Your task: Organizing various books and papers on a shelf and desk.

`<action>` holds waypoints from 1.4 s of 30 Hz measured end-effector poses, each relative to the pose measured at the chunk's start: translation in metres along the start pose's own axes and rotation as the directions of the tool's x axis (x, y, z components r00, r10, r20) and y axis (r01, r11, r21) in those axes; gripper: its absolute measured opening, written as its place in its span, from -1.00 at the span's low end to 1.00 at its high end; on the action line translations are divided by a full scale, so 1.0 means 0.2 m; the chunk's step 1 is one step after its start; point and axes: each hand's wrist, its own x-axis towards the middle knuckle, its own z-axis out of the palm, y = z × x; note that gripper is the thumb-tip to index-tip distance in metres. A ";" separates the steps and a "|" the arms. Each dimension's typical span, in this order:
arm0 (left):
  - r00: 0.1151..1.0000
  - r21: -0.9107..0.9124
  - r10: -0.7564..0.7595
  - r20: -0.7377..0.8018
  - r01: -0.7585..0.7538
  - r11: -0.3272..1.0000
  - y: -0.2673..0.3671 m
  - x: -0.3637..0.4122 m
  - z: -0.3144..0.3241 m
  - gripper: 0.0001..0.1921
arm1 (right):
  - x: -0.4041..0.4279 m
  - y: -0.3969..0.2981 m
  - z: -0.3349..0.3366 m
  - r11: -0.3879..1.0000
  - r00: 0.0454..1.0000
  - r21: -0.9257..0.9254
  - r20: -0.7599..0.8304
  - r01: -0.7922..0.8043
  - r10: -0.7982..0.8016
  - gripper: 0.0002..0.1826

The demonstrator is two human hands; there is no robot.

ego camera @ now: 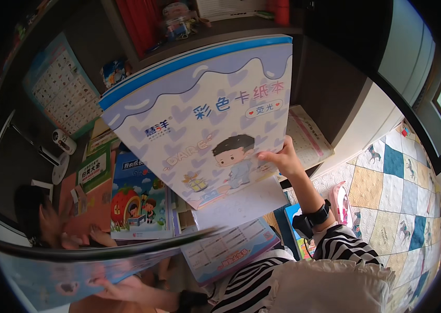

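My right hand [283,158] grips the lower right edge of a large colored card-paper pad [204,129]. The pad is upright, with a lilac dripping border, a cartoon boy and a blue strip along its top. A white sheet [240,207] shows under its lower edge. At the lower left my left hand [120,288] is closed on the edge of a light-blue printed sheet-like item [64,279], possibly a folder or pouch; a dark band runs along its top. A pink-and-blue printed book [232,250] lies by my lap.
A person [34,211] sits at the left, hands on the desk. A picture book [138,207], a green book [93,170] and a desk lamp [60,168] stand or lie there. A patchwork quilt [396,176] at right bears a pink case [341,203].
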 end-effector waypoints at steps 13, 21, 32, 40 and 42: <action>0.878 0.156 0.024 0.478 -0.112 0.981 -0.40 -0.53 0.67 -0.64 | -0.02 0.07 -0.06 0.930 0.934 0.116 0.039 0.348 -0.354 -0.55; 0.720 0.174 -0.466 0.515 0.445 0.879 -0.51 -0.43 0.56 -0.46 | -0.05 -0.02 -0.06 0.990 0.978 -0.068 0.175 0.124 -0.111 -0.57; 0.690 0.230 -0.520 0.504 0.472 0.851 -0.58 -0.44 0.54 -0.27 | -0.03 -0.08 -0.08 0.998 0.957 -0.063 0.290 0.008 0.011 -0.51; 0.291 0.331 -0.632 0.718 0.657 0.677 -0.20 -0.38 0.57 0.00 | -0.26 -0.19 -0.10 0.926 0.932 0.154 -0.065 -0.344 0.357 -0.66; 0.018 0.192 -0.379 0.925 0.839 0.509 -0.13 -0.40 0.60 0.17 | -0.36 -0.05 -0.14 0.909 0.944 0.404 -0.245 -0.107 0.220 -0.45</action>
